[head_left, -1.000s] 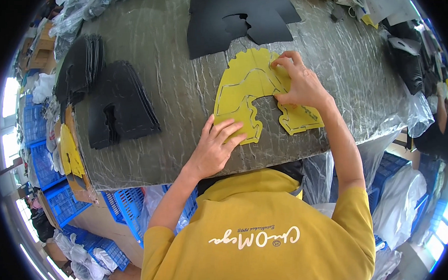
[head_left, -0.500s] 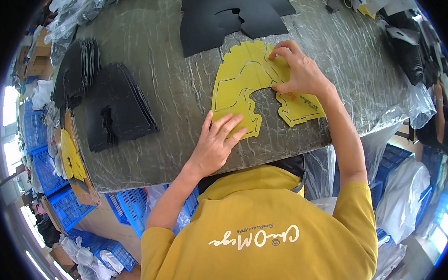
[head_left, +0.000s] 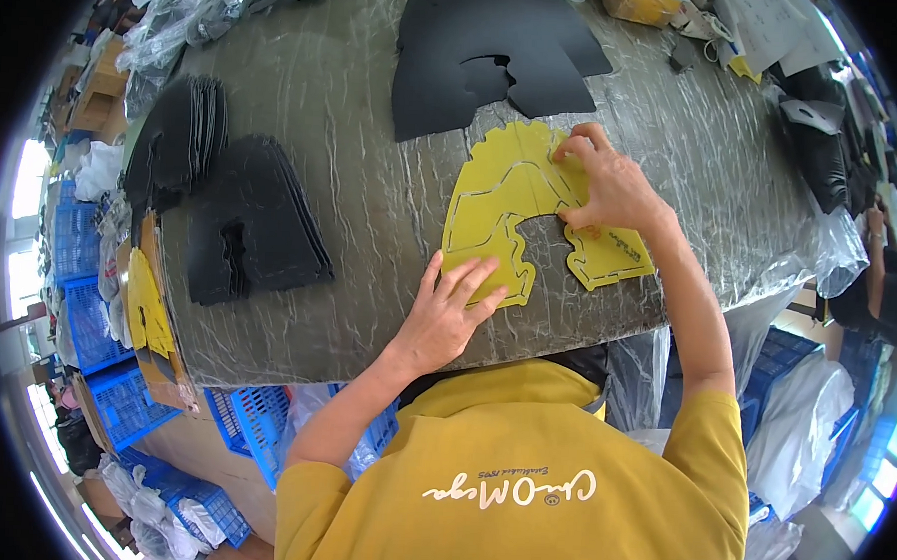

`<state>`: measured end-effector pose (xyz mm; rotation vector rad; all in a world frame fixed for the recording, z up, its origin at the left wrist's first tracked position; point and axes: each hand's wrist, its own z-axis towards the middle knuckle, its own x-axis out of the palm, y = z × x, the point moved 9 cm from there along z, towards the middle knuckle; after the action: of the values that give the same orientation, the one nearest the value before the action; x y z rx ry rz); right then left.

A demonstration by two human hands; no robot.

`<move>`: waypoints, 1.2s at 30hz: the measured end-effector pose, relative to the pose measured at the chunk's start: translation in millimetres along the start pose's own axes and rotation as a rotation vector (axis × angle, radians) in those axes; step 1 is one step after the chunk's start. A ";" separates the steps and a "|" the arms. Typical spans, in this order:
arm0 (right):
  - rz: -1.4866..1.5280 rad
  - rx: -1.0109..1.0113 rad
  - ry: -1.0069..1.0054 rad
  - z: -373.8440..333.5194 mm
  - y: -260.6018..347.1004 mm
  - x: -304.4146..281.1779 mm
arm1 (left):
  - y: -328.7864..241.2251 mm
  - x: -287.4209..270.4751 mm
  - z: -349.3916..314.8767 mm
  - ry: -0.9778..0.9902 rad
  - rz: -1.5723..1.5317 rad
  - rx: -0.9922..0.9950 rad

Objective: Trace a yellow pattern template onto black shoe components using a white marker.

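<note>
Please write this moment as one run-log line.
left hand: fingers on yellow template, left leg; right hand: thumb and fingertips at its upper right; beyond: black sheet; left: two black stacks

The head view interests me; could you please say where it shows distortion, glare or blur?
Head view: the near edge of the plastic-covered table bows and the picture's corners go black; head view: a window at far left burns out to white, and fine glints streak the table; head view, centre: the yellow slotted template, left hand and right hand look fairly sharp.
</note>
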<state>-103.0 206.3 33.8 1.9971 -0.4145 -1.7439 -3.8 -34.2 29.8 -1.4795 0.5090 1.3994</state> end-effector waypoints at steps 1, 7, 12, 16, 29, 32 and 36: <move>0.035 0.007 0.016 1.0 -6.5 0.6 | 0.0 -0.5 0.5 -0.002 -0.002 -0.003; 0.009 0.010 -0.014 16.8 -19.4 -8.1 | -2.4 -5.3 6.5 0.009 0.012 0.025; 0.004 0.058 -0.153 10.0 -29.0 -11.7 | -0.5 -3.1 6.1 0.013 0.031 0.016; 0.060 0.041 -0.073 -10.3 -14.6 -7.6 | 0.0 -2.2 5.0 0.018 0.025 0.010; -0.077 0.060 -0.020 -8.8 5.4 -2.8 | -3.4 -4.5 7.0 0.011 -0.015 -0.003; -0.091 0.040 0.003 -2.7 7.8 -1.4 | -3.9 -6.0 8.0 0.010 -0.039 0.001; -0.088 0.017 0.001 -2.0 4.5 -1.2 | -7.5 -6.7 10.3 0.021 0.014 0.017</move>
<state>-100.9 203.4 37.3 2.0570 -0.3469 -1.7980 -4.2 -24.5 40.4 -1.4810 0.5438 1.3884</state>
